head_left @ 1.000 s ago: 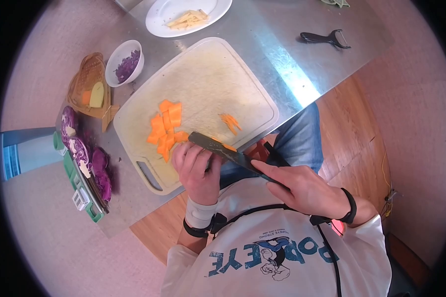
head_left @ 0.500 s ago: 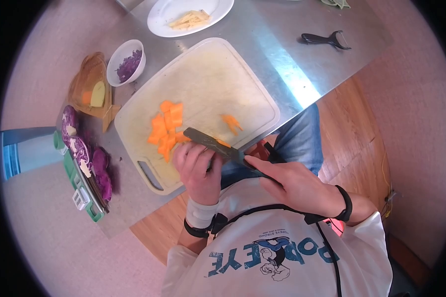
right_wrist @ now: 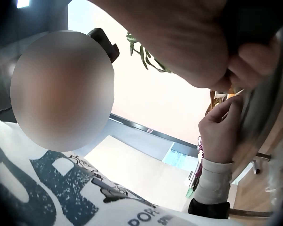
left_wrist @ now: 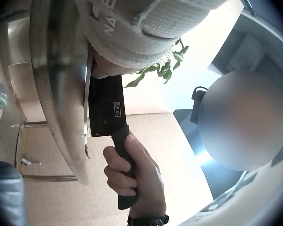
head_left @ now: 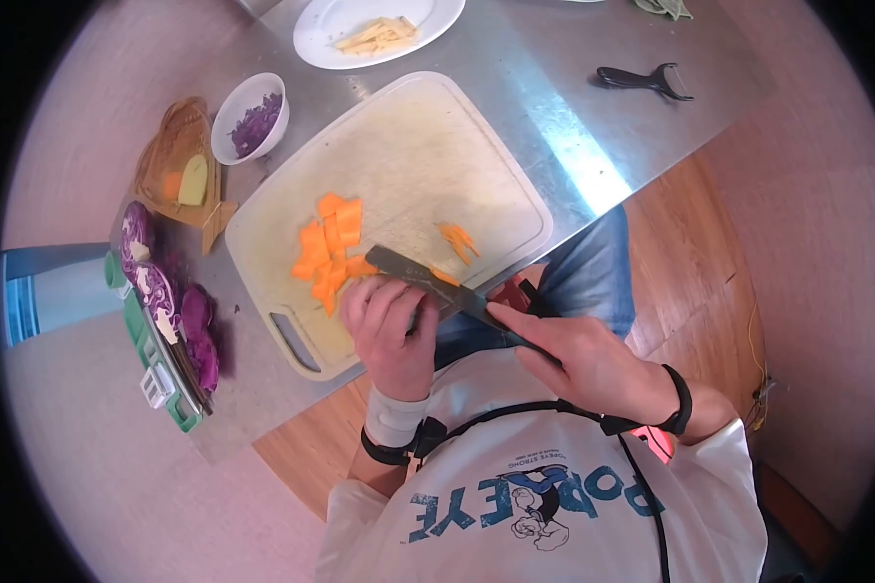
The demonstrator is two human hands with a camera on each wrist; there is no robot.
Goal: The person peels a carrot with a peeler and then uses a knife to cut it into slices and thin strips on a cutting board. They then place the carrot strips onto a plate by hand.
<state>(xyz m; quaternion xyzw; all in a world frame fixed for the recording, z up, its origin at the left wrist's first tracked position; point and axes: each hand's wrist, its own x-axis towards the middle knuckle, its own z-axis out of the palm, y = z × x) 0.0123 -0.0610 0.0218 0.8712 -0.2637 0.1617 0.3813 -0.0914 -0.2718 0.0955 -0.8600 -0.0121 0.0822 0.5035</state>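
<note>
My right hand [head_left: 598, 364] grips the handle of a black cleaver [head_left: 423, 276]. In the left wrist view, the fingers wrap that handle and the broad blade [left_wrist: 106, 106] stands on edge. My left hand [head_left: 391, 335] bends its fingers down against the blade's near side, holding carrot at the cutting board's front edge; the carrot under the fingers is mostly hidden. Flat orange carrot slices [head_left: 331, 238] lie in a pile on the white cutting board [head_left: 428, 126], just beyond the left fingers. Thin carrot strips [head_left: 459, 243] lie right of the blade.
A bowl of shredded purple cabbage [head_left: 255, 124], a wicker basket [head_left: 160, 175], cut red cabbage [head_left: 199, 335] and a green slicer [head_left: 146, 340] stand left. Behind the board is a white plate [head_left: 321, 49] with pale strips. A black peeler [head_left: 642, 80] lies at the far right.
The cleaver shifted slightly left toward the left fingers, and the right hand moved with it. The left hand stays in nearly the same place. The carrot pile looks unchanged.
</note>
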